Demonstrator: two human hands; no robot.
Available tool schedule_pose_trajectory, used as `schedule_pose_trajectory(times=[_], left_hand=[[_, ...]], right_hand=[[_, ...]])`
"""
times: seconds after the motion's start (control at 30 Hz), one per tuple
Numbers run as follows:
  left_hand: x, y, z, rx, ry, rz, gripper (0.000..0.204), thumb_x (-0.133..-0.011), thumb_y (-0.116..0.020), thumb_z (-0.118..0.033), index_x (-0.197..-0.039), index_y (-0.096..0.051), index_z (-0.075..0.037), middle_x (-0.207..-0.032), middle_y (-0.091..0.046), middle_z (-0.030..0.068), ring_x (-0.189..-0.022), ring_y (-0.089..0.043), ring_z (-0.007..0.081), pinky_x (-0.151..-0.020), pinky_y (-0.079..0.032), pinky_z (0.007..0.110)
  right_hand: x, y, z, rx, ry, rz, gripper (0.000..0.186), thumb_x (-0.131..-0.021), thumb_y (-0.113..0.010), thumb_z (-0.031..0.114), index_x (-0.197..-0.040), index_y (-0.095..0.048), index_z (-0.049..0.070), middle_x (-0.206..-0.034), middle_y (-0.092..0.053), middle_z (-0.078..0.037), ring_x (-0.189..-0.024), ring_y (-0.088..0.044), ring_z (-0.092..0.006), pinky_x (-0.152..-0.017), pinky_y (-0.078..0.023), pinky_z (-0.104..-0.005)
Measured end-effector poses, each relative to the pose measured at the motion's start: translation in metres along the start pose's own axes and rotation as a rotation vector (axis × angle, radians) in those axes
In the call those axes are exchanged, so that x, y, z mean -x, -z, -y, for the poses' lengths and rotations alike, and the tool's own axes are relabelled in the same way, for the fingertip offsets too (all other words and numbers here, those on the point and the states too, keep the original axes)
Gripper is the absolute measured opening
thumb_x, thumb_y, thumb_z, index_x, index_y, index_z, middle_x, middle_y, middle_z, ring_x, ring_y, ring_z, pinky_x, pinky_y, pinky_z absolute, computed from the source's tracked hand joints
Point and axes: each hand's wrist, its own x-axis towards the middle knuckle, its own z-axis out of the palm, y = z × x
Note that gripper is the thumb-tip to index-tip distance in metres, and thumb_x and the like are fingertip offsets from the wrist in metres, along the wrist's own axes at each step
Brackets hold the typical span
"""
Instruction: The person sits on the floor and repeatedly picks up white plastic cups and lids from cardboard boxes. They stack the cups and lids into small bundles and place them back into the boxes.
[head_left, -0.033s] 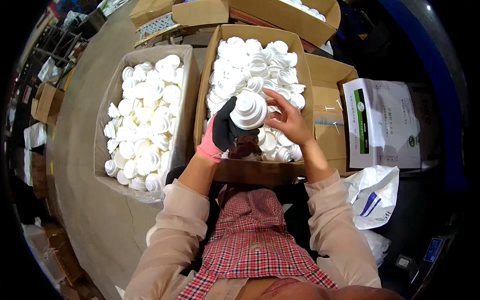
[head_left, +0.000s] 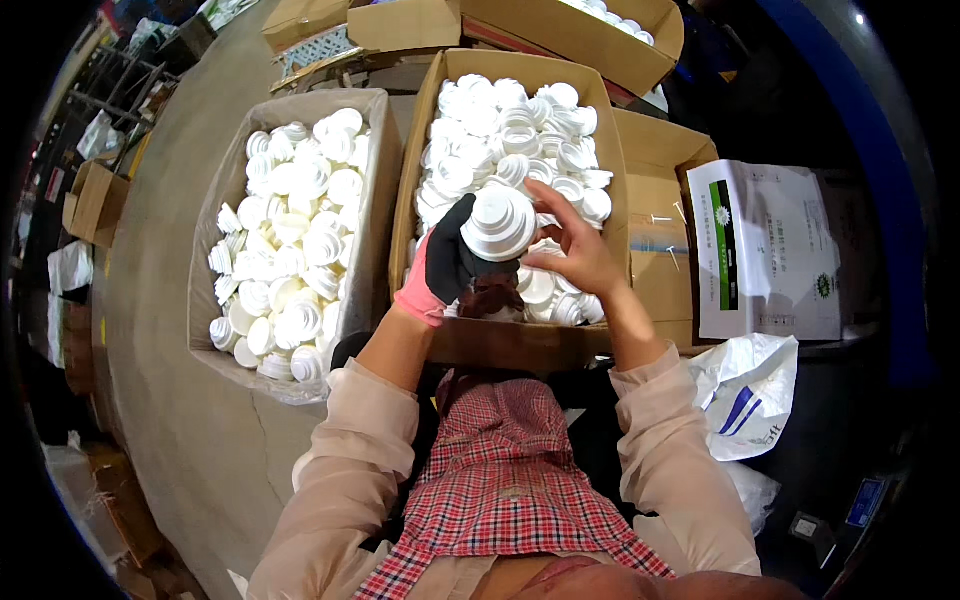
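My left hand (head_left: 450,255), in a black and pink glove, is closed around a white stepped round plastic part (head_left: 497,222). The part is tilted so that its stacked rings face up toward me. My bare right hand (head_left: 580,250) is at the part's right edge, with the index finger and thumb curved about its rim. Both hands are over the near half of a cardboard box (head_left: 397,245) heaped with similar white parts (head_left: 515,140). Below my left hand, a dark reddish-brown thing (head_left: 490,300) is partly hidden, and its kind is unclear.
Left of the box stands a plastic-lined bin (head_left: 205,300) full of white and cream parts. To the right lie a flattened carton (head_left: 655,200) with a few small nails or pins, a printed white sheet (head_left: 765,250) and a white plastic bag (head_left: 750,390). More boxes (head_left: 570,40) stand behind.
My right thumb and fingers have shifted slightly at the part's right edge. The left hand and the part stay almost in place.
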Motion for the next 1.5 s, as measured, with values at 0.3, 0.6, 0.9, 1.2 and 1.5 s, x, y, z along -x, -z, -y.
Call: schedule_pose_trajectory(times=[0.3, 0.6, 0.9, 1.2, 1.5], left_hand=[[0.019, -0.016, -0.007, -0.197, 0.015, -0.128, 0.035, -0.097, -0.056, -0.027, -0.118, -0.061, 0.001, -0.107, -0.066, 0.0072, -0.096, -0.063, 0.0136, -0.086, -0.049, 0.029], [0.016, -0.006, 0.009, -0.313, 0.005, -0.129, 0.035, -0.095, -0.055, -0.029, -0.113, -0.061, 0.000, -0.100, -0.066, 0.0071, -0.093, -0.062, 0.0134, -0.085, -0.049, 0.029], [0.012, 0.037, -0.029, 0.179, -0.504, -0.145, 0.058, -0.092, -0.061, -0.027, -0.141, -0.039, -0.005, -0.138, -0.049, 0.0166, -0.127, -0.048, 0.0289, -0.109, -0.036, 0.049], [0.002, 0.050, -0.015, 0.198, -0.254, -0.170, 0.041, -0.102, -0.042, -0.034, -0.123, -0.054, -0.001, -0.123, -0.059, 0.0193, -0.115, -0.058, 0.0363, -0.103, -0.043, 0.052], [-0.006, 0.033, 0.005, -1.105, -0.260, -0.214, 0.057, -0.081, -0.075, -0.026, -0.127, -0.053, 0.000, -0.118, -0.062, 0.0170, -0.107, -0.061, 0.0297, -0.093, -0.047, 0.036]], right_hand=[[0.006, -0.023, 0.017, 0.429, 0.234, -0.033, 0.089, -0.064, -0.087, 0.028, -0.137, -0.045, 0.000, -0.140, -0.046, -0.020, -0.130, -0.045, -0.0347, -0.103, -0.041, -0.0393], [0.014, -0.027, 0.022, 0.368, 0.114, -0.073, 0.090, -0.061, -0.089, 0.033, -0.133, -0.048, 0.000, -0.132, -0.053, -0.019, -0.123, -0.051, -0.0346, -0.103, -0.041, -0.0390], [0.010, 0.024, -0.036, 0.085, -0.205, -0.143, 0.069, -0.075, -0.080, 0.020, -0.135, -0.049, 0.005, -0.130, -0.057, -0.013, -0.113, -0.057, -0.0261, -0.092, -0.049, -0.0365], [0.047, -0.007, -0.197, 0.808, -0.405, -0.088, 0.046, -0.079, -0.072, 0.026, -0.113, -0.059, -0.003, -0.106, -0.063, -0.024, -0.100, -0.059, -0.0414, -0.089, -0.048, -0.0465], [0.005, -0.010, -0.156, 0.815, -0.359, -0.271, 0.024, -0.079, -0.068, 0.020, -0.092, -0.061, 0.000, -0.087, -0.066, -0.022, -0.085, -0.064, -0.0412, -0.074, -0.049, -0.0475]])
